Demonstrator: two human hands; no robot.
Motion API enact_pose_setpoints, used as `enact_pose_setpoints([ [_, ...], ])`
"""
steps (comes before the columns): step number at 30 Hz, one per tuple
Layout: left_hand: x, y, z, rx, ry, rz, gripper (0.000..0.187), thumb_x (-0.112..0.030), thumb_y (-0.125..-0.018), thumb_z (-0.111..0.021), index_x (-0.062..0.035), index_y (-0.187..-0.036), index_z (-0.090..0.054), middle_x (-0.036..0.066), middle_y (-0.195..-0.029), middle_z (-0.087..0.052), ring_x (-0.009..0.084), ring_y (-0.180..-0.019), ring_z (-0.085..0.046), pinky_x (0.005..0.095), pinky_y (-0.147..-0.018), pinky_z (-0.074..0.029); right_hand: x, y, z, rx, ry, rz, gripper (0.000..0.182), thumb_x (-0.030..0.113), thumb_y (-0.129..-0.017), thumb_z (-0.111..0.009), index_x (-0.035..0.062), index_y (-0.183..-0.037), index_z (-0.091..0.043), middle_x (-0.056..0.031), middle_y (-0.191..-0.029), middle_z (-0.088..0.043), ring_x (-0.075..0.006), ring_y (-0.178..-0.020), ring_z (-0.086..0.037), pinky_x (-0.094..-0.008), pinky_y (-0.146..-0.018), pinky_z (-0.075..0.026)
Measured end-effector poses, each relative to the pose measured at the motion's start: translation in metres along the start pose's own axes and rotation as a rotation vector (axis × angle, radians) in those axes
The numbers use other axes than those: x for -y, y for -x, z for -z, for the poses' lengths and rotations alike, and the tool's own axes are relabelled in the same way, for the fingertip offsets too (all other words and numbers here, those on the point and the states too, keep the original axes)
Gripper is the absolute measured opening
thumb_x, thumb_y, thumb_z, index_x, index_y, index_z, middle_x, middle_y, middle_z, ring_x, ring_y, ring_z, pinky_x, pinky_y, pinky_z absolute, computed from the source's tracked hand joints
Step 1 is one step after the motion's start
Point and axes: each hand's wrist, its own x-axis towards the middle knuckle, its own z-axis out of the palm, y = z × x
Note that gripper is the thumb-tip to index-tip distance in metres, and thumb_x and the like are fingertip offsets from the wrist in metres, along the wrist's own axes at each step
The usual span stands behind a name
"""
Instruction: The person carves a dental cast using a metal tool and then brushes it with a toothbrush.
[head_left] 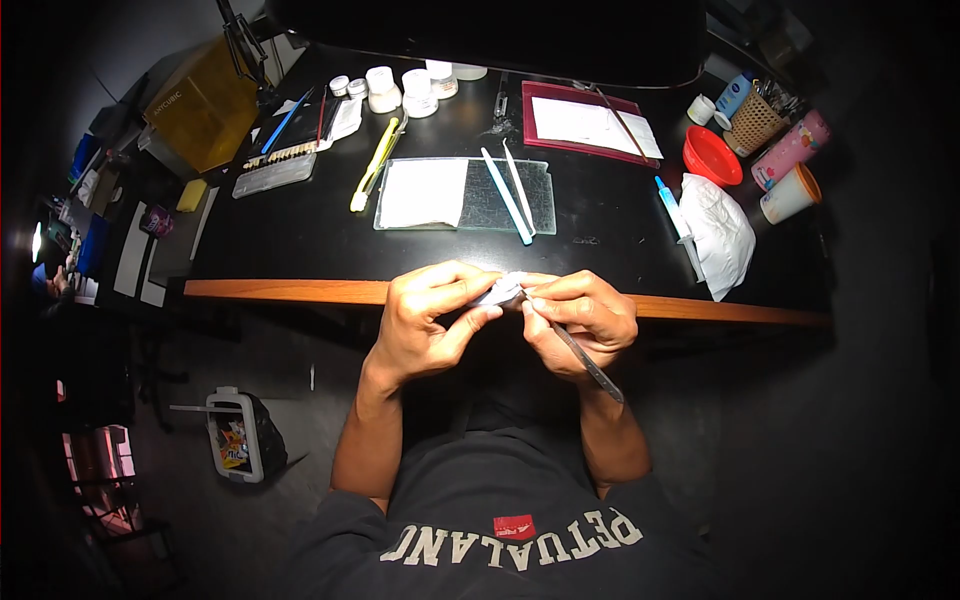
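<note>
Above the desk's front edge, my left hand [425, 318] pinches a small white and grey piece [508, 287] between thumb and fingers. Its shape is largely covered by my fingertips. My right hand [588, 312] grips a slim, dark-handled hand tool [592, 368] like a pen, its handle slanting down toward my right forearm. The tool's tip meets the white piece, and the fingertips of both hands come close together there. Just beyond my hands lies a glass slab [508, 208] with a folded white paper towel [424, 193] and two slender light-coloured tools [508, 196].
On the black desk [300, 240] are a yellow tool [375, 165], white jars [383, 90], a maroon tray [590, 152], a red bowl [712, 156], a syringe [680, 228] and a white pouch [718, 235]. A lamp overhangs the back. A bin [258, 440] stands left on the floor.
</note>
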Motion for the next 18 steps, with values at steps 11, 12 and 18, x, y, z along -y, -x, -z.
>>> enact_pose_setpoints([
  [11, -0.001, -0.001, -0.006, -0.068, -0.029, -0.064, 0.035, 0.002, -0.077, -0.093, 0.0058, -0.110, -0.081, 0.017, -0.094, -0.080, 0.0217, -0.081, -0.078, 0.0302, -0.072, -0.061, -0.001, 0.002, 0.000, -0.026, -0.039, -0.004, 0.021, -0.012, -0.076, -0.083, 0.0024, -0.090, -0.077, -0.0154, -0.088, -0.078, -0.0242, -0.081, -0.082, -0.0289, -0.064, -0.063],
  [12, -0.002, -0.001, -0.007, -0.081, -0.038, -0.066, 0.035, 0.002, -0.076, -0.093, 0.0056, -0.109, -0.082, 0.017, -0.094, -0.080, 0.0221, -0.080, -0.078, 0.0304, -0.072, -0.061, 0.000, 0.001, 0.001, -0.021, -0.038, -0.005, 0.021, -0.013, -0.076, -0.083, 0.0024, -0.090, -0.077, -0.0154, -0.087, -0.078, -0.0242, -0.081, -0.082, -0.0289, -0.063, -0.062],
  [18, -0.004, -0.003, -0.013, -0.129, -0.083, -0.101, 0.034, 0.000, -0.073, -0.095, 0.0042, -0.104, -0.082, 0.017, -0.090, -0.080, 0.0234, -0.078, -0.078, 0.0316, -0.070, -0.060, 0.002, -0.002, -0.001, -0.032, -0.061, -0.002, 0.020, -0.013, -0.077, -0.082, 0.0009, -0.090, -0.077, -0.0159, -0.087, -0.077, -0.0282, -0.084, -0.083, -0.0359, -0.077, -0.069],
])
